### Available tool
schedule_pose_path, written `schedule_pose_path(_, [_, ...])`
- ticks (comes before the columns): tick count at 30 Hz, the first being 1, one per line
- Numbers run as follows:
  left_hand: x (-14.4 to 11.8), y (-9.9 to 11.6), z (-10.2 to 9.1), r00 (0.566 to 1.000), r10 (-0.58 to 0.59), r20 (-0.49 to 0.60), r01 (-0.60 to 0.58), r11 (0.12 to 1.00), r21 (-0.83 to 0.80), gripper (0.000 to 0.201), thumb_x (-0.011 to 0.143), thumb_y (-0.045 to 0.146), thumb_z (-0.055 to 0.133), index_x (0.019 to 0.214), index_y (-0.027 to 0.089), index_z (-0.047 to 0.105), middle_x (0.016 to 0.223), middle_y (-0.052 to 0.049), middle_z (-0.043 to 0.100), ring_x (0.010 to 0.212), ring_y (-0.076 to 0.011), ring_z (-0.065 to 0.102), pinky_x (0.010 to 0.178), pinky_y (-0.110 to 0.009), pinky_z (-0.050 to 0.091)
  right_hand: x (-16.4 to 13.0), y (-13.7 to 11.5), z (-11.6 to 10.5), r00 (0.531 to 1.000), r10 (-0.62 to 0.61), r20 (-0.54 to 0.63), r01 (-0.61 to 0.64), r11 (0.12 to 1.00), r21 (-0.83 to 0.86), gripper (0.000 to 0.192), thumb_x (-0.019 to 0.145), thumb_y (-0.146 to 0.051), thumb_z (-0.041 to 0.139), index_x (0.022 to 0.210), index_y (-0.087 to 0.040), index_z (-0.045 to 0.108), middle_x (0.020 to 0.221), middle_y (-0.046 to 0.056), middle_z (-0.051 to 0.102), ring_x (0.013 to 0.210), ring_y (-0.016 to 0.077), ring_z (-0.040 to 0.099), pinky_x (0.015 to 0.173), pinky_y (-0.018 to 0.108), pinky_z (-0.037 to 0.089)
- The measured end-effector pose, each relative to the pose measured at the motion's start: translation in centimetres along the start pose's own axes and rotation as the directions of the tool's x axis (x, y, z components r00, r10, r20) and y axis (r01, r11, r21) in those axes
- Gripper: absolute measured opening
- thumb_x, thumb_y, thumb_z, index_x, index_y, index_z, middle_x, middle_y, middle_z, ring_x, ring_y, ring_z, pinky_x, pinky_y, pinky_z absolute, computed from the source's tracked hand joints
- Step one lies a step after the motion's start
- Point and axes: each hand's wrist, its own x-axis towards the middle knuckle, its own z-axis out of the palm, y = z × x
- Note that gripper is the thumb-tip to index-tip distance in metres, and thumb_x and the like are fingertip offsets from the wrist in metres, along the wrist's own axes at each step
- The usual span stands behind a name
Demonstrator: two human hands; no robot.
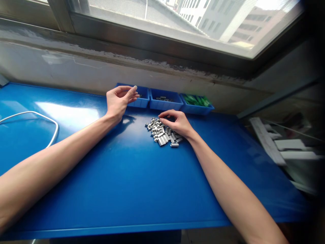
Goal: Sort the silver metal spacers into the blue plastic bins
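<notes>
A pile of small silvery metal pieces (162,134), some like short bars and some stubbier, lies on the blue table. My right hand (177,122) is over the back right of the pile, thumb and forefinger nearly together at its edge. Whether a piece is between those fingertips cannot be made out. My left hand (120,100) is raised in front of the left blue bin (144,102), with thumb and fingers pinched together. Anything in that pinch is too small or hidden to name. The hand covers part of this bin and its contents.
Beside it along the wall stand a middle blue bin (165,104) with small dark metal parts and a right blue bin (198,109) with green items. A white cable (54,127) curves over the blue table (142,189) at left. White objects (289,145) are at right.
</notes>
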Motion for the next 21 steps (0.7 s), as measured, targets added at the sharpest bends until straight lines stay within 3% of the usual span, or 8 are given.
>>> schedule_pose_path(5, [1.2, -1.0, -0.6, 0.996, -0.053, -0.065, 0.054, 0.998, 0.013, 0.055, 0.073, 0.064, 0.091, 0.092, 0.016, 0.070, 0.082, -0.008, 0.079, 0.082, -0.0203, 0.081, 0.080, -0.029, 0.069, 0.0, 0.0, 0.0, 1.000, 0.010, -0.007, -0.010, 1.000, 0.000, 0.016, 0.084, -0.036, 0.079, 0.095, -0.026, 0.085, 0.102, 0.004, 0.084, 0.096, 0.0256, 0.074, 0.089, 0.039, 0.055])
schedule_pose_path(10, [1.2, -0.9, -0.6, 0.999, -0.031, -0.032, 0.032, 0.999, 0.014, 0.055, 0.081, 0.064, 0.086, 0.099, 0.013, 0.074, 0.091, -0.012, 0.080, 0.094, -0.0253, 0.082, 0.089, -0.034, 0.068, 0.0, 0.0, 0.0, 1.000, 0.013, -0.011, -0.013, 1.000, 0.006, 0.016, 0.085, -0.036, 0.079, 0.095, -0.026, 0.085, 0.101, 0.004, 0.083, 0.094, 0.0254, 0.074, 0.089, 0.039, 0.055])
schedule_pose_path(13, [0.4, -0.6, -0.3, 0.997, 0.041, 0.067, -0.045, 0.996, 0.073, 0.055, 0.084, 0.065, 0.082, 0.102, 0.013, 0.077, 0.093, -0.012, 0.081, 0.090, -0.0250, 0.082, 0.086, -0.036, 0.068, 0.0, 0.1, 0.1, 1.000, 0.006, -0.012, -0.006, 1.000, 0.008, 0.015, 0.085, -0.035, 0.079, 0.095, -0.026, 0.085, 0.101, 0.004, 0.084, 0.096, 0.0256, 0.074, 0.089, 0.039, 0.055])
schedule_pose_path(15, [-0.3, -0.6, -0.2, 0.968, 0.100, 0.229, -0.141, 0.975, 0.170, 0.050, 0.088, 0.063, 0.078, 0.099, 0.014, 0.080, 0.092, -0.012, 0.082, 0.086, -0.0251, 0.081, 0.084, -0.036, 0.067, 0.1, 0.2, 0.1, 1.000, -0.001, -0.014, 0.001, 1.000, 0.005, 0.015, 0.084, -0.035, 0.079, 0.095, -0.026, 0.085, 0.101, 0.004, 0.084, 0.097, 0.0260, 0.074, 0.090, 0.039, 0.055])
schedule_pose_path(17, [-0.8, -0.7, -0.2, 0.877, 0.166, 0.450, -0.302, 0.921, 0.248, 0.040, 0.096, 0.054, 0.072, 0.102, 0.016, 0.082, 0.101, -0.012, 0.083, 0.095, -0.0272, 0.081, 0.092, -0.038, 0.066, 0.1, 0.3, 0.2, 1.000, -0.005, -0.015, 0.005, 1.000, 0.000, 0.015, 0.084, -0.034, 0.079, 0.095, -0.026, 0.085, 0.100, 0.004, 0.084, 0.097, 0.0263, 0.074, 0.090, 0.039, 0.055])
schedule_pose_path(19, [-1.0, -1.0, -0.3, 0.717, 0.205, 0.666, -0.472, 0.846, 0.249, 0.032, 0.100, 0.038, 0.065, 0.118, 0.018, 0.082, 0.123, -0.013, 0.080, 0.116, -0.0290, 0.077, 0.106, -0.040, 0.060, 0.1, 0.4, 0.2, 1.000, -0.011, -0.023, 0.011, 1.000, -0.004, 0.015, 0.083, -0.035, 0.080, 0.094, -0.026, 0.085, 0.099, 0.004, 0.084, 0.096, 0.0261, 0.074, 0.090, 0.039, 0.056])
schedule_pose_path(21, [-1.0, -1.4, -0.4, 0.550, 0.174, 0.817, -0.581, 0.782, 0.225, 0.040, 0.099, 0.024, 0.057, 0.134, 0.020, 0.076, 0.141, -0.011, 0.073, 0.135, -0.0285, 0.068, 0.118, -0.041, 0.053, 0.1, 0.4, 0.2, 0.999, -0.018, -0.030, 0.018, 1.000, -0.002, 0.014, 0.083, -0.035, 0.080, 0.092, -0.026, 0.084, 0.097, 0.004, 0.084, 0.094, 0.0255, 0.074, 0.089, 0.038, 0.055])
